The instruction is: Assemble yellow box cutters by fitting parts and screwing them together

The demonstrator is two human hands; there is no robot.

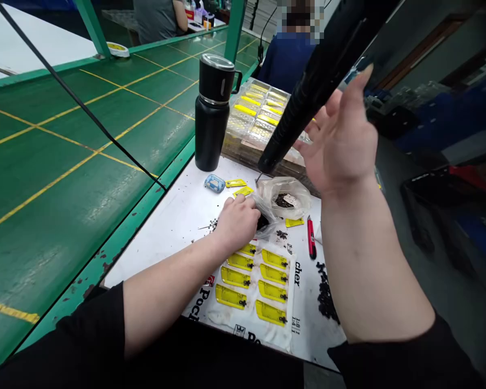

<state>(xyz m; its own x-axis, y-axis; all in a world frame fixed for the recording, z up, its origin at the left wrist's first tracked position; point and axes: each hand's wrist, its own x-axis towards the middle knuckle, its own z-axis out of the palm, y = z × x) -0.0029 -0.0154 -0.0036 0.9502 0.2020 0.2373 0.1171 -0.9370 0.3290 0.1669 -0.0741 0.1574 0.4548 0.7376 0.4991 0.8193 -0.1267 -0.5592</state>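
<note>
The left hand (237,224) is curling its fingers down on a clear plastic bag (264,219) of dark bits, right beside it. The right hand (340,138) is spreading its fingers wide in the air, next to a black hose (311,97), above a red box cutter (311,237).

Below our left-hand fingers (231,203) and off to their right, we read "cher" in black on the white printed mat (186,259). Further below those fingers, the same mat shows "Poc" toward the left and "Po" near its lower edge. Small figures that look like "1:8" sit below "cher", too small for us to be sure.
</note>
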